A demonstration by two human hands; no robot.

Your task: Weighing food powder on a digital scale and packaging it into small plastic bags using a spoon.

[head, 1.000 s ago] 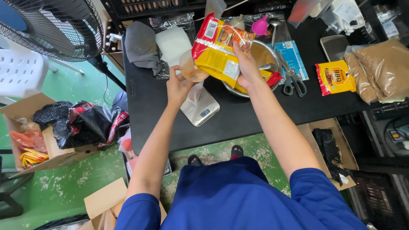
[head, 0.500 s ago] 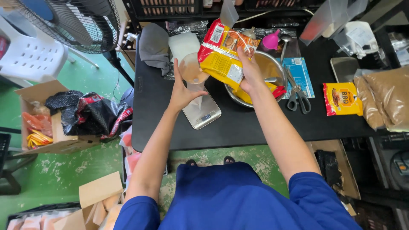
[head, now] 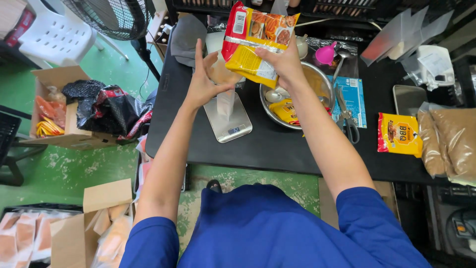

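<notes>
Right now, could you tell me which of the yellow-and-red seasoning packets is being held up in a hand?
The large packet, gripped by the right hand; the other two lie in the bowl and on the table.
</notes>
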